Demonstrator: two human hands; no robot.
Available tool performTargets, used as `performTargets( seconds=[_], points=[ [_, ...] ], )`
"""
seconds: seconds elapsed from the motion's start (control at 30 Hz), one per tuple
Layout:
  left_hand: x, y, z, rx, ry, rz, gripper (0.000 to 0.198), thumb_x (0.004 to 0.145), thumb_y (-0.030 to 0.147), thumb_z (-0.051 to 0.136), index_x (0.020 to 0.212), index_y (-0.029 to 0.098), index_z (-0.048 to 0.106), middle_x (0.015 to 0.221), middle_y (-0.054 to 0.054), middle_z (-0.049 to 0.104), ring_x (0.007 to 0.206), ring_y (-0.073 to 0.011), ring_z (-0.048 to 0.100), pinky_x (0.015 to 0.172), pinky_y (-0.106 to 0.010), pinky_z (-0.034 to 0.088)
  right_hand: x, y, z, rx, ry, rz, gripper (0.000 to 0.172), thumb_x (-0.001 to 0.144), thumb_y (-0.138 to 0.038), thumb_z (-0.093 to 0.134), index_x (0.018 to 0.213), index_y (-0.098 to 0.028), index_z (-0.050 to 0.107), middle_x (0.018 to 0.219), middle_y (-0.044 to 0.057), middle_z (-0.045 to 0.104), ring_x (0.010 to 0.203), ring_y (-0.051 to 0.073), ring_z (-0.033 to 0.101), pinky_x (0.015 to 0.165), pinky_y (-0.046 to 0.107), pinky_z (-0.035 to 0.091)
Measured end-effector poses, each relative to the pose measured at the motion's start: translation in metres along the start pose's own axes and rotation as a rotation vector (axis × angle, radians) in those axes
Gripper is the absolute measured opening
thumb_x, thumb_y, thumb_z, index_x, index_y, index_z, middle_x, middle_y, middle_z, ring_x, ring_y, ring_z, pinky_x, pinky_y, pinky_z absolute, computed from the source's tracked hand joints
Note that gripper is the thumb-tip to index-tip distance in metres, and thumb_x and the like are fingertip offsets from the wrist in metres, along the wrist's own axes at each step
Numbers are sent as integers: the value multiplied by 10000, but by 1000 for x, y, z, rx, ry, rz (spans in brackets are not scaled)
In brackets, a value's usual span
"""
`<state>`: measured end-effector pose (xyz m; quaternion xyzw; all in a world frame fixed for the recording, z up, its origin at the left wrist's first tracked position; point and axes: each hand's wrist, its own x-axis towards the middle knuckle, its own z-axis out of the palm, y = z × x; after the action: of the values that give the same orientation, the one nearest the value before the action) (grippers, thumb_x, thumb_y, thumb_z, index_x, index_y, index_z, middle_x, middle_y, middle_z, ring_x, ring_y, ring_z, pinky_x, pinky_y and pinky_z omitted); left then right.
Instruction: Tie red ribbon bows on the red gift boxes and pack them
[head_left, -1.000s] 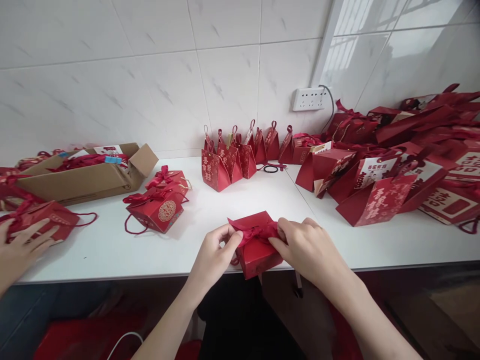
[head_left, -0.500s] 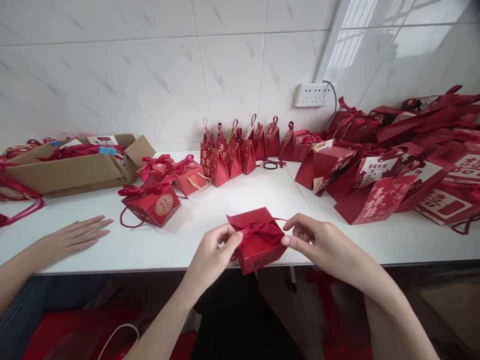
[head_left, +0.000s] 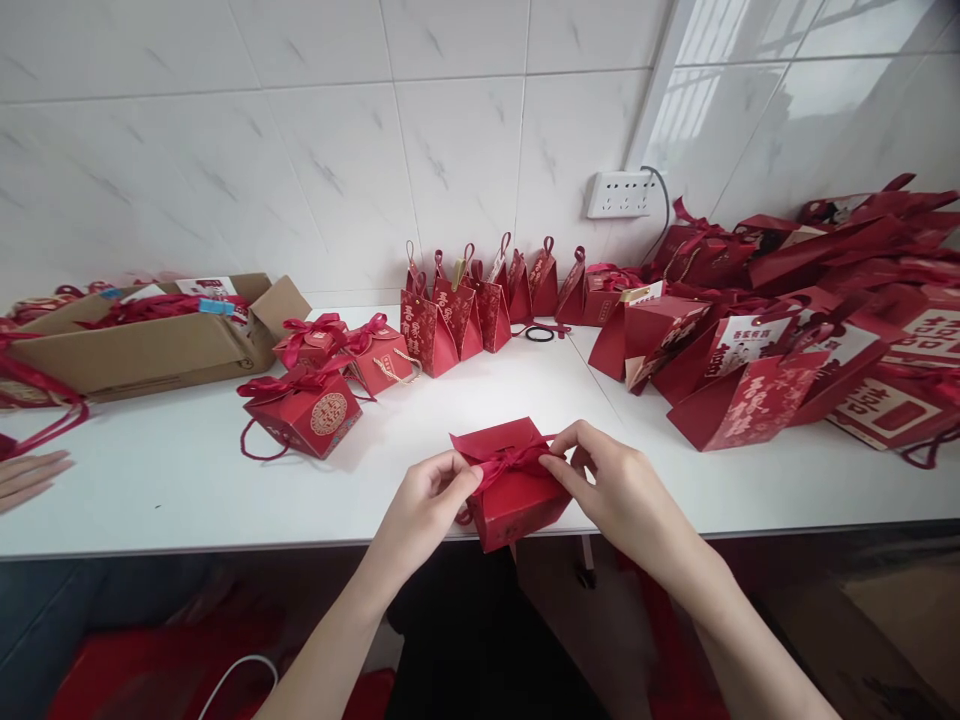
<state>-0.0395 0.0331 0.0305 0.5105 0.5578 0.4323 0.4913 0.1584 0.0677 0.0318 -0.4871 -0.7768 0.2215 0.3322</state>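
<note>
A red gift box (head_left: 523,512) sits at the front edge of the white table, one flap raised at its back. Across its top lies a dark red ribbon (head_left: 513,459) tied in a bow. My left hand (head_left: 429,510) pinches the bow's left side between thumb and fingers. At the other side, my right hand (head_left: 607,475) has its thumb and fingertips closed on the ribbon's right side. A bit of cord shows beside the box, under my left fingers.
Finished-looking red boxes with bows (head_left: 304,410) stand to the left, near a cardboard carton (head_left: 142,350). Small triangular red boxes (head_left: 457,318) line the back. Many red boxes (head_left: 750,400) pile up at right. Another person's hand (head_left: 34,480) rests at the far left.
My right hand has moved left and closed on the ribbon's right side; my left hand keeps its pinch. The other person's hand has drawn back to the left.
</note>
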Motion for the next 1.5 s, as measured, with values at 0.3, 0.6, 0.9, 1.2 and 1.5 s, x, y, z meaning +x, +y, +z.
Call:
performTargets(
  seconds=[0.3, 0.6, 0.9, 1.2, 1.5],
  points=[
    [0, -3, -1, -51, -50, -6, 321, 759, 406, 558, 579, 181, 419, 562, 43, 401, 529, -91, 403, 506, -215, 340, 6, 2, 3, 467, -96, 134, 155, 788, -348, 600, 803, -196, 574, 709, 10, 628, 645, 143, 576, 583, 260, 469],
    [3, -11, -9, -99, -120, -7, 324, 771, 409, 607, 626, 169, 445, 595, 43, 442, 562, -83, 413, 543, -204, 342, 8, 11, 4, 742, -88, 270, 298, 680, -438, 734, 766, -174, 627, 773, 31, 639, 723, 146, 582, 646, 256, 467],
    [6, -17, -21, -48, -194, -54, 301, 738, 404, 656, 655, 147, 523, 647, 20, 537, 609, -88, 461, 587, -203, 357, 15, 23, 6, 967, -128, 437, 363, 560, -357, 830, 729, -166, 572, 639, -9, 603, 571, 93, 513, 558, 238, 406],
    [7, -20, -23, -41, -220, -57, 298, 701, 394, 667, 625, 139, 533, 619, 14, 537, 593, -93, 459, 580, -211, 347, 20, 28, 6, 836, -75, 410, 351, 562, -382, 814, 627, -179, 535, 595, -29, 566, 551, 89, 478, 529, 232, 369],
    [8, -21, -21, 1, -178, 14, 286, 784, 381, 602, 655, 161, 472, 647, 31, 504, 611, -91, 454, 600, -217, 359, 44, 25, -36, 301, 172, 126, 328, 682, -487, 706, 811, -187, 672, 872, 69, 689, 779, 194, 608, 698, 316, 450]
  ],
)
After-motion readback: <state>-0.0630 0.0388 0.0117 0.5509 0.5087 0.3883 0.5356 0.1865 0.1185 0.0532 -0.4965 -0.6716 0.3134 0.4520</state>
